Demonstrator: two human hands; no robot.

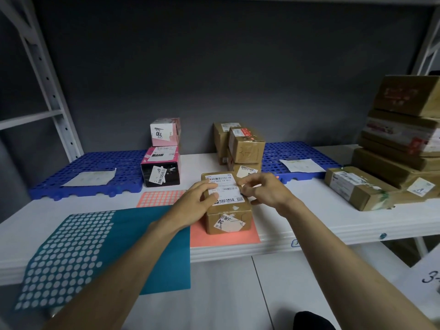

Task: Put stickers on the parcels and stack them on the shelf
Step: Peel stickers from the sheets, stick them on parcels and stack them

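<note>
A small brown cardboard parcel [228, 210] with a white shipping label on top sits on a salmon sticker sheet [223, 236] at the front of the white shelf [321, 220]. My left hand [200, 198] lies on the parcel's top left side with its fingers stretched over the label. At the parcel's right edge, my right hand [262, 189] has its fingers curled, the fingertips pinched together over the label's corner; what they pinch is too small to see. A teal sticker sheet [107, 246] with white dots lies to the left.
Two pink boxes [164, 151] stand stacked at the back left. Brown parcels [242, 148] are stacked at the back middle. Blue perforated mats [95, 172] lie left and right, each with a paper sheet. A tall pile of parcels [400, 144] fills the right side.
</note>
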